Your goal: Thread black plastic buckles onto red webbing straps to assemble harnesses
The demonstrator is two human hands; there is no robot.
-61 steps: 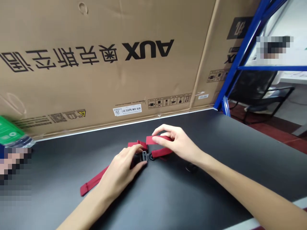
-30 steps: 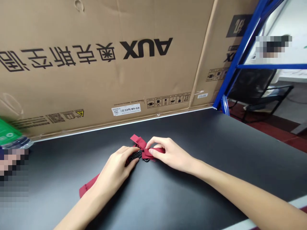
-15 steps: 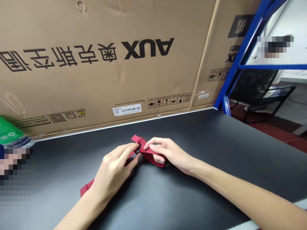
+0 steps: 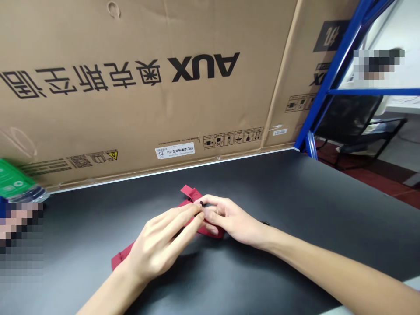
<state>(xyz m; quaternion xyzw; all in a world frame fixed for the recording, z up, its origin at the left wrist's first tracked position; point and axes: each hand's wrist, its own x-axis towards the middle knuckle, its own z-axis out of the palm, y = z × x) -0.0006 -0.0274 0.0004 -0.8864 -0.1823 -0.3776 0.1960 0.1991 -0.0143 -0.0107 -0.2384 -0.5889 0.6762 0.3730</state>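
A red strap (image 4: 191, 191) with black fittings lies across the dark tabletop, its other end (image 4: 118, 259) showing beside my left wrist. My left hand (image 4: 164, 238) reaches over the middle of the strap, and its fingertips meet at a small black piece (image 4: 201, 204). My right hand (image 4: 231, 221) is closed on the strap, with a red loop around its lower fingers. The fingertips of both hands come together there and hide much of the black piece. Part of a black item (image 4: 265, 223) shows behind my right wrist.
A large cardboard box (image 4: 183, 105) stands along the back edge of the black table (image 4: 282, 183). At the left are a green-labelled bottle (image 4: 16, 181) and a pixelated person's part. Blue rack posts (image 4: 331, 83), a chair (image 4: 351, 116) and another person are at the right.
My left fingertips have moved right, up to my right fingertips. The black buckle seen between my hands is now mostly covered. A black item has come into view behind my right wrist.
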